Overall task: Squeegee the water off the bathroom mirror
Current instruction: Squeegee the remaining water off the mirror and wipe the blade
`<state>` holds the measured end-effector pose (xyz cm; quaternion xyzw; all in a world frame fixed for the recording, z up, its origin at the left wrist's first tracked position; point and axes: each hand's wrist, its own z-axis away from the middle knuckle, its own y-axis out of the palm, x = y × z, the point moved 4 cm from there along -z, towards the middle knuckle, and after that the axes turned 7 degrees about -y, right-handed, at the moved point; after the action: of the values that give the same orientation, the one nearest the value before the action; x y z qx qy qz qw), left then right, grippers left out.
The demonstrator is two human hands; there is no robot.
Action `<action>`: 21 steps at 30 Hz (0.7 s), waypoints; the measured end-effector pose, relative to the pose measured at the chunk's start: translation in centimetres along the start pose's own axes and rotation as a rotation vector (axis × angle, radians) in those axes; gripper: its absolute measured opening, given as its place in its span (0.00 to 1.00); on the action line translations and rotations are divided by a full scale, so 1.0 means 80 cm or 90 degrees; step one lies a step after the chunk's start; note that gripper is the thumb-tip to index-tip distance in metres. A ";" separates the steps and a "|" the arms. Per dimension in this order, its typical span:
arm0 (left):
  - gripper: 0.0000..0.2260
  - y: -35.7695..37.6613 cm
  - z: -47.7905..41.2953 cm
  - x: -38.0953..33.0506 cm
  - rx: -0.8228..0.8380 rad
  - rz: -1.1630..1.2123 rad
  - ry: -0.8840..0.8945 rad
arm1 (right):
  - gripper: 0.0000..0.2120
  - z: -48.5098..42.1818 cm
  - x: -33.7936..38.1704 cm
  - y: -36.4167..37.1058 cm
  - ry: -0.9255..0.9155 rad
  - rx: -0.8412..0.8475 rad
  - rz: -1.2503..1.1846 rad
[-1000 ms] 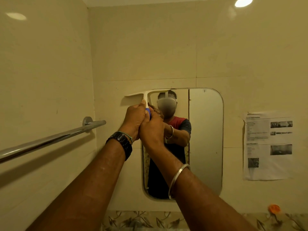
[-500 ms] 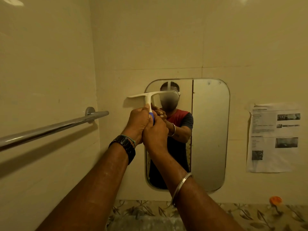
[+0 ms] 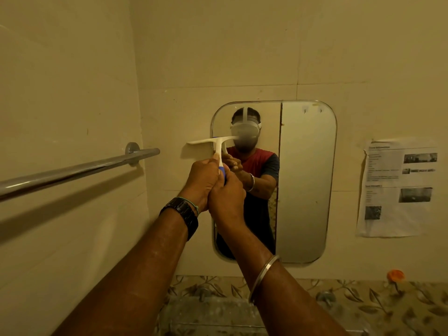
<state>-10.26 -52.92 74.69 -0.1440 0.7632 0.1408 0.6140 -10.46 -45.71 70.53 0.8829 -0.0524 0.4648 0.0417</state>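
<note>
While both forearms reach in from six o'clock, I see a steel bangle (image 3: 263, 275) on the right one and a black watch (image 3: 183, 212) on the left wrist; past them the left hand (image 3: 201, 183) and right hand (image 3: 226, 197) are wrapped together round the blue-and-white handle of the squeegee (image 3: 219, 144), the left one higher with its thumb lying up the white stem, the right one just below and touching it. The blade lies nearly level, its right end a little higher; its left half overhangs the left edge of the mirror (image 3: 305, 180) onto wall tile, and its right half lies over the glass at about ten o'clock of the mirror; whether the rubber touches the glass I cannot tell. From the blade, glass runs open toward three o'clock and down to the rounded bottom edge at six. At nine o'clock the towel rail (image 3: 72, 173) ends at its wall mount near the blade's left tip, apart from it; at three o'clock a printed sheet (image 3: 397, 187) hangs beyond the mirror's right edge; leaf-patterned tiles (image 3: 363, 301) run below, with a small orange object (image 3: 395, 275) at five o'clock.
</note>
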 end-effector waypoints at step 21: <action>0.14 -0.004 0.009 0.065 0.003 -0.034 -0.052 | 0.20 0.043 -0.058 0.005 0.062 -0.004 -0.029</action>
<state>-10.55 -53.17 69.44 -0.1569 0.7336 0.1279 0.6487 -10.32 -46.23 64.81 0.8600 -0.0318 0.5061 0.0579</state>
